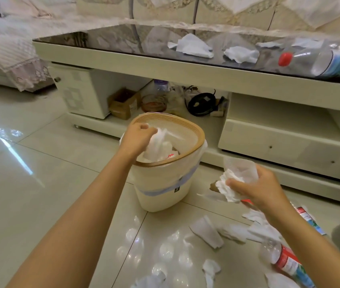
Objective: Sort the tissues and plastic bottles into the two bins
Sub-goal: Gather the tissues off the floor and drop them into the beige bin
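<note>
- Head view: left hand [139, 135] pinches a white tissue [158, 145] over the cream bin [166, 179].
- Right hand [254, 187] grips crumpled tissues [230, 183] beside the bin.
- Loose tissues [207, 230] and a red-labelled bottle [285, 260] lie on the floor.

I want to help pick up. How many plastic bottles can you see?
3. One bottle on the table, one floor bottle by the right arm, and one partly hidden bottle under the right hand. More may be hidden.
</note>
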### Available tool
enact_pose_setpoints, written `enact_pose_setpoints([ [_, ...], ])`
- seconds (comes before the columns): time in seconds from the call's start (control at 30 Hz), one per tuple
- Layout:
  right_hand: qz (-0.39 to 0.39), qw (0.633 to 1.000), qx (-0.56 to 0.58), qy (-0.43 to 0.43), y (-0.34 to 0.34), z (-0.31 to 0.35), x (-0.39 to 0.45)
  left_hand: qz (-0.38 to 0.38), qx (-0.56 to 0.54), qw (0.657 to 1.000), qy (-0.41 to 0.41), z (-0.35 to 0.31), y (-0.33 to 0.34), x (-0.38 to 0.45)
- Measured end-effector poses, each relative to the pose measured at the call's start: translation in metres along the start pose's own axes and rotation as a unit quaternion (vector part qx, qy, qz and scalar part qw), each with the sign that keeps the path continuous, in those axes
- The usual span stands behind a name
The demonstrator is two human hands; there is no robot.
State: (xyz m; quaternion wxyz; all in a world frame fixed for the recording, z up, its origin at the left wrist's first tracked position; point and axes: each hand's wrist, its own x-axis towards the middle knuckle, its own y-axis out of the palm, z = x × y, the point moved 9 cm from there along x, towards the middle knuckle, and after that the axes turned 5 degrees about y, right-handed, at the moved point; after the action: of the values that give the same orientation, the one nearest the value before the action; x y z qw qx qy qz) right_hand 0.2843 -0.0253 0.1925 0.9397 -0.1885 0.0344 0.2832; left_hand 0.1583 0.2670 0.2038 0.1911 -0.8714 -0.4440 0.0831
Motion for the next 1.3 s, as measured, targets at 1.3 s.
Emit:
enact_pose_setpoints([
  [1.3, 0.134, 0.972, -0.081, -0.173, 0.119, 0.088, 0.045, -0.071, -0.045, 0.989, 0.125, 0.013, 0.007, -0.052],
])
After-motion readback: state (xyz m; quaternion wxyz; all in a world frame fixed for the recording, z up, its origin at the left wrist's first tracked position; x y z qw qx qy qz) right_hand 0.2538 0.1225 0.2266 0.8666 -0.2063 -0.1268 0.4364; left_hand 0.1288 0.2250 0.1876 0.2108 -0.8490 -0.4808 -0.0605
